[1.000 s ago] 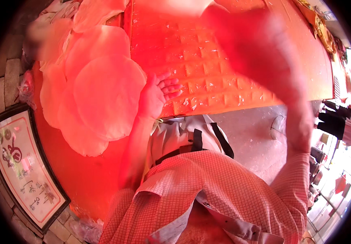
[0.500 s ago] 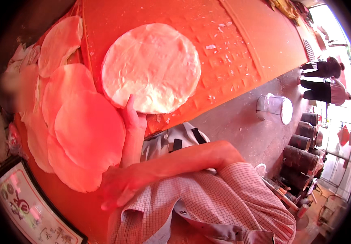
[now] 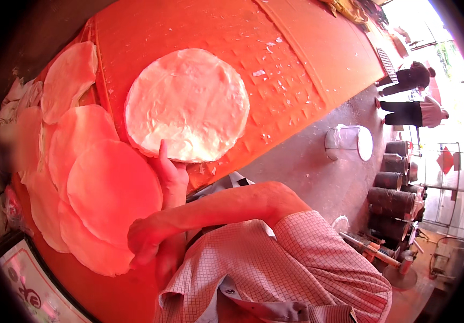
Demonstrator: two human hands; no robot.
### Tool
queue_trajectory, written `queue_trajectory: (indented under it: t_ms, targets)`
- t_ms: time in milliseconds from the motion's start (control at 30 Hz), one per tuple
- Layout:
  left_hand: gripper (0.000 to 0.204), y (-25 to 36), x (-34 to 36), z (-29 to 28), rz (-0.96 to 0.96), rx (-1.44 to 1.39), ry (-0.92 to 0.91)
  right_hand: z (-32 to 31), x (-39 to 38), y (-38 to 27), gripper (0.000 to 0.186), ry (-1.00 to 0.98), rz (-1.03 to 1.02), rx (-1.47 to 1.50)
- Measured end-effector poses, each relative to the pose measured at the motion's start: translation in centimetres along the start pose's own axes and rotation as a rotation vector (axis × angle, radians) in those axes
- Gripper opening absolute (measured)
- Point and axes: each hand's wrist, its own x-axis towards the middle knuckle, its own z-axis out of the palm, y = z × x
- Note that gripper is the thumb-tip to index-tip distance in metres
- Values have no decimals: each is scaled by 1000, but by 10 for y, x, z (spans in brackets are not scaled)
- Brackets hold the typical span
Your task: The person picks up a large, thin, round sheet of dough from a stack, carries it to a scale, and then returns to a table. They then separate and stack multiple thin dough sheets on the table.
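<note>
the disc (image 3: 189,102) is spread flat on the table (image 3: 345,54), upper middle of the frame. it is judged soft, limp and easily torn, so broad support under the rim is best given. its lower edge is touched by the left hand (image 3: 170,171), one digit laid over it; whether it is gripped cannot be told. the right hand (image 3: 146,237) is crossed over the left forearm (image 3: 174,198) near the sheets (image 3: 114,188), lower left; its finger spread cannot be made out.
</note>
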Motion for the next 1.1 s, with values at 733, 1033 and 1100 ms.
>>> queue_trajectory:
  t_ms: [733,1033,1100]
  targets:
    - [35,8,-4,12,42,28,-293,-183,-85,-125,28,383,1325,-932]
    - [44,5,-4,33,281,229,-107,-204,-113,-112,21,460,1477,-345]
    - [48,4,-1,27,235,239,-58,-206,-114,-111,15,558,1492,-269]
